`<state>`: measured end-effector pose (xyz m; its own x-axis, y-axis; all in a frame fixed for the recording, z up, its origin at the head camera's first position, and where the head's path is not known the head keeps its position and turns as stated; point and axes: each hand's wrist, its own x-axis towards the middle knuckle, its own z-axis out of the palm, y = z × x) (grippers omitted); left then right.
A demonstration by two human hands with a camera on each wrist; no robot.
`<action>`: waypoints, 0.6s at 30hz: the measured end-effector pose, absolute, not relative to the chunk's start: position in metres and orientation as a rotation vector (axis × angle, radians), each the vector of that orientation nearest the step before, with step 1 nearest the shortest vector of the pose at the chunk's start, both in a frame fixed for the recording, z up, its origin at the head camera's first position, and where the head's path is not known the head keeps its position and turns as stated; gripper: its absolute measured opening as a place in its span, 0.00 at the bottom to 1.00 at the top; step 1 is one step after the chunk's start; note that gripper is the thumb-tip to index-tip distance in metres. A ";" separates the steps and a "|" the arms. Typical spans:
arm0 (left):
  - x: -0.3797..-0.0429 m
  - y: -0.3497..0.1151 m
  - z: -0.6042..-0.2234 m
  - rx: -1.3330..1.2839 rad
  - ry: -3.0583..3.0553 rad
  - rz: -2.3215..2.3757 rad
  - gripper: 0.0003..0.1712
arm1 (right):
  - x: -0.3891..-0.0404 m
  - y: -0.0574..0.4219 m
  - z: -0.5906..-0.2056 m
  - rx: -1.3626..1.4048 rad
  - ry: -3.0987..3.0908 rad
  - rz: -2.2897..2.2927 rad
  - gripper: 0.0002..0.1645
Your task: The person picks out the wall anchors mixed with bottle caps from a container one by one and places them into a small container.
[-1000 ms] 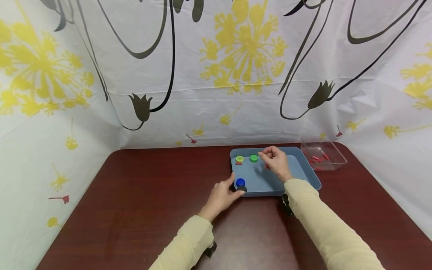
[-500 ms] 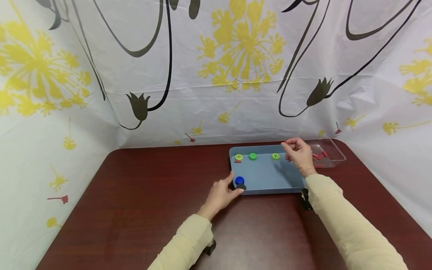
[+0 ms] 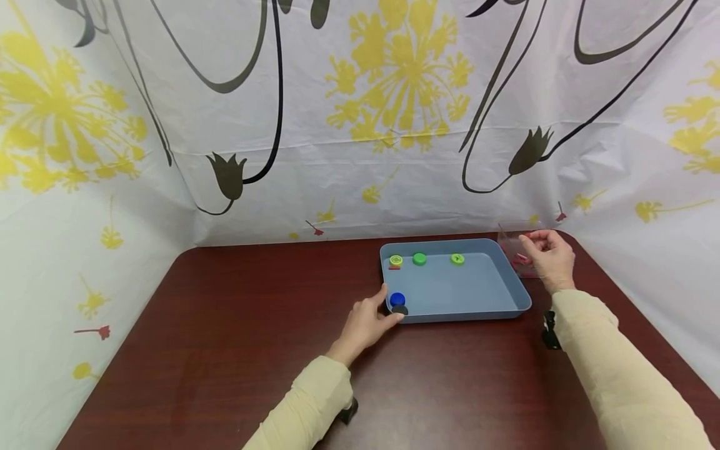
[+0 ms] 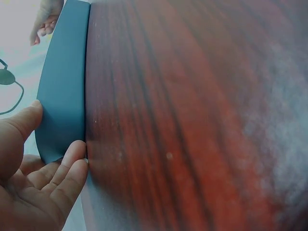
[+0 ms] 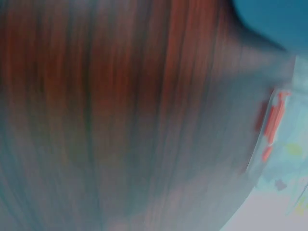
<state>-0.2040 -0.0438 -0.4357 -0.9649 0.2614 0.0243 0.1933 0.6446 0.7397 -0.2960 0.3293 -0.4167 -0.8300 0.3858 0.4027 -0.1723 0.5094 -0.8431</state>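
My left hand (image 3: 362, 325) grips the near left corner of a blue tray (image 3: 450, 316), thumb at its rim and fingers round the corner in the left wrist view. Inside the tray lie a blue cap (image 3: 397, 299), a black disc (image 3: 400, 310), a green cap (image 3: 419, 259) and two yellow-green caps, one at the left (image 3: 396, 260) and one farther right (image 3: 457, 258). A small red stick (image 3: 395, 267) lies beside the left one. Over a clear plastic box (image 3: 509, 245), my right hand (image 3: 551, 257) pinches a small red piece, mostly hidden by its fingers.
Several red sticks (image 5: 275, 118) lie in the clear box, right of the tray. The dark red-brown table (image 3: 253, 312) extends to the left and front. A patterned white sheet (image 3: 315, 156) hangs behind and at both sides.
My right hand has moved right, from above the tray to the clear box, with the red piece at its fingertips. The right yellow-green cap has come into sight. My left hand stays on the tray.
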 end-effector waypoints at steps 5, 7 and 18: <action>-0.204 -0.044 -0.435 0.381 2.766 1.231 0.44 | -0.300 0.343 -0.421 -0.182 -2.228 1.125 0.14; -0.204 -0.044 -0.434 0.374 2.760 1.229 0.44 | -0.301 0.347 -0.420 -0.159 -2.257 1.091 0.15; -0.204 -0.045 -0.435 0.376 2.768 1.221 0.44 | -0.309 0.360 -0.420 0.005 -2.308 0.968 0.13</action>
